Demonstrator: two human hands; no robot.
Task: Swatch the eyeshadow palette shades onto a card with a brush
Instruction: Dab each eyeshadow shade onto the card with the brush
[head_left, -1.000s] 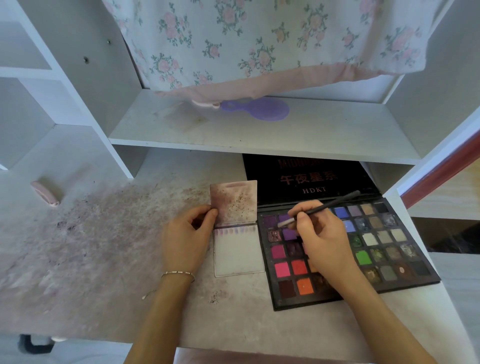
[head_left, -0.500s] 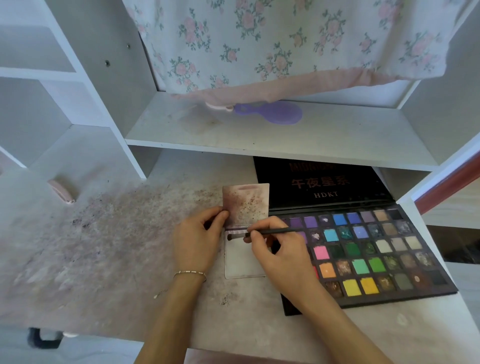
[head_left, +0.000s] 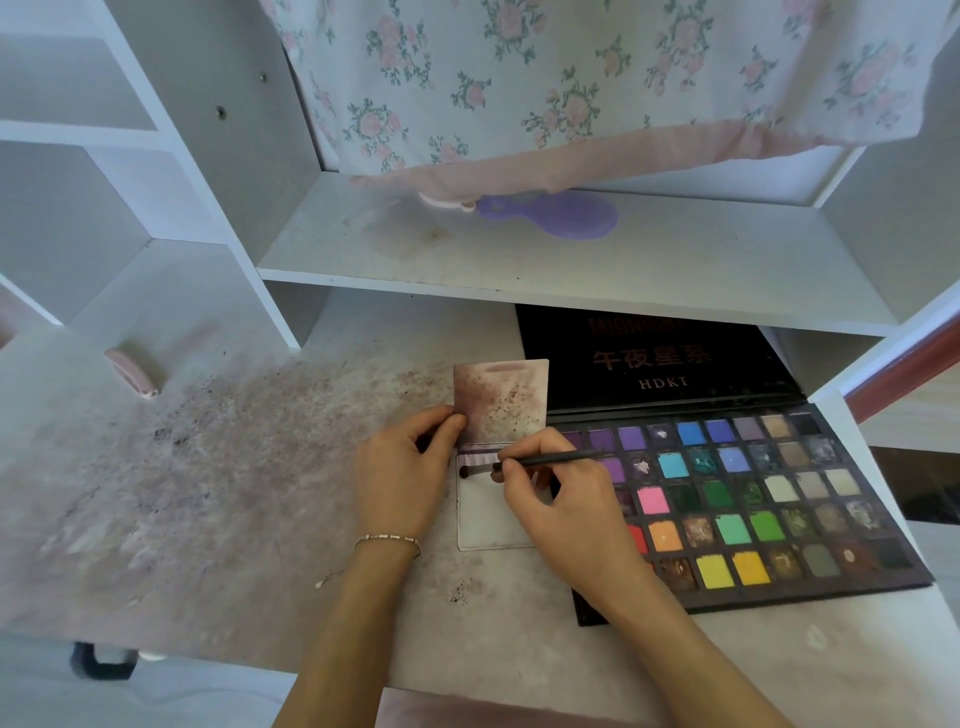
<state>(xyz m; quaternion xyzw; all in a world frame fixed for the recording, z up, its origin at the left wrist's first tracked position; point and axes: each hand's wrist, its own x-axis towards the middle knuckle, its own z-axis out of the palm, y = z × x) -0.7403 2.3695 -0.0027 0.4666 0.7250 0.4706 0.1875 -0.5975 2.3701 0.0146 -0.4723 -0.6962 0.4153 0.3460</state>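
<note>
A white card (head_left: 488, 519) lies flat on the desk with a row of purple swatches along its top edge. Above it stands a stained card (head_left: 501, 400), pinched at its lower left corner by my left hand (head_left: 402, 475). My right hand (head_left: 563, 499) grips a thin black brush (head_left: 550, 460), whose dark tip touches the white card's upper left corner. The open eyeshadow palette (head_left: 737, 504) lies to the right, its many coloured pans partly hidden under my right hand; its black lid (head_left: 654, 358) leans back beneath the shelf.
The desk (head_left: 234, 467) is smeared with purple powder on the left. A pink object (head_left: 132, 371) lies at far left. On the white shelf (head_left: 571, 270) above rests a purple hand mirror (head_left: 550, 213), under a hanging floral cloth (head_left: 571, 88).
My right hand left the purple pans and carried the brush leftwards to the white card, where its tip now touches the upper left corner. My left hand has kept its hold.
</note>
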